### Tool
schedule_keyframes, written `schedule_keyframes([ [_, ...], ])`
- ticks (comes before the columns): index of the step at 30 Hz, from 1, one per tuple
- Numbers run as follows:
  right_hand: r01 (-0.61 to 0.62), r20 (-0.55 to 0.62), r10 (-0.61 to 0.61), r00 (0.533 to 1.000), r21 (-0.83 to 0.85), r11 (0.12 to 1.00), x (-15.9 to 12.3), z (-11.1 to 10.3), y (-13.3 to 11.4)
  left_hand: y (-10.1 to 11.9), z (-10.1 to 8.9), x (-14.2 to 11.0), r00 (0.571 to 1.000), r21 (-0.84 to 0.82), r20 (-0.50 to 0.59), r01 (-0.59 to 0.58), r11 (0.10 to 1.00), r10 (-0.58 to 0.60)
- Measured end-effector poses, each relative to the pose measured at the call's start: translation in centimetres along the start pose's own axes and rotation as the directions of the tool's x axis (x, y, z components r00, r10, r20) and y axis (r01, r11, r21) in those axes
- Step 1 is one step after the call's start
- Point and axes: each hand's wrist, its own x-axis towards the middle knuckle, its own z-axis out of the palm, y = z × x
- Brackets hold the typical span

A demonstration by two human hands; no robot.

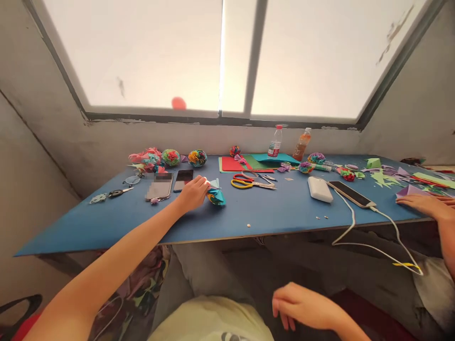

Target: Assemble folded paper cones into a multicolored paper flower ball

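Note:
Over the middle-left of the table, my left hand is closed on a small paper flower ball with light-blue paper at its top and mixed colours below. The fingers pinch its upper left side, and the ball sits low over the blue tabletop. My right hand hangs above my lap in front of the table edge, fingers loosely bent and apart, holding nothing. Right of the flower ball lie yellow-and-red-handled scissors. Behind my left hand are a dark phone and another phone.
More paper balls line the back of the blue table. Coloured sheets and two bottles stand behind the scissors. A white power bank and a cabled phone lie right. Another person's hand touches purple paper.

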Motion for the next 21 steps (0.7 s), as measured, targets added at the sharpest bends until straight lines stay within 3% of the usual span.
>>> schedule_keyframes([
  [2,0.177,-0.183,-0.197,0.963,-0.121,0.977,2.0,-2.1,-2.2,0.0,0.1,0.0,1.0,-0.025,-0.019,-0.01,1.0,0.01],
  [4,0.282,-0.391,-0.44,0.808,-0.398,0.873,5.3,-5.3,-5.3,-0.2,0.2,0.0,0.999,-0.054,-0.035,-0.002,0.999,0.0],
  [5,0.265,-0.451,-0.535,0.715,-0.533,0.804,7.4,-6.8,-6.9,-0.2,0.2,0.0,0.999,-0.068,-0.04,0.008,0.998,-0.01],
  [6,0.226,-0.451,-0.6,0.661,-0.643,0.732,9.7,-8.2,-8.6,-0.3,0.2,-0.1,0.999,-0.081,-0.042,0.019,0.997,-0.022],
  [8,0.153,-0.473,-0.651,0.594,-0.728,0.669,14.7,-9.8,-11.4,-0.4,0.1,-0.1,0.998,-0.099,-0.043,0.046,0.994,-0.05],
  [11,0.162,-0.477,-0.697,0.535,-0.752,0.639,20.6,-10.1,-13.7,-0.6,-0.2,-0.3,0.994,-0.108,-0.052,0.088,0.99,-0.094],
  [13,0.2,-0.436,-0.744,0.506,-0.78,0.593,22.6,-9.7,-13.7,-0.6,-0.3,-0.4,0.993,-0.109,-0.059,0.099,0.989,-0.106],
  [17,0.289,-0.301,-0.823,0.482,-0.832,0.473,23.3,-9.6,-12.0,-0.7,-0.1,-0.5,0.992,-0.131,-0.065,0.103,0.986,-0.113],
  [21,0.306,-0.278,-0.827,0.49,-0.833,0.461,22.6,-10.1,-11.0,-1.0,0.1,-0.2,0.986,-0.176,-0.073,0.136,0.975,-0.151],
])
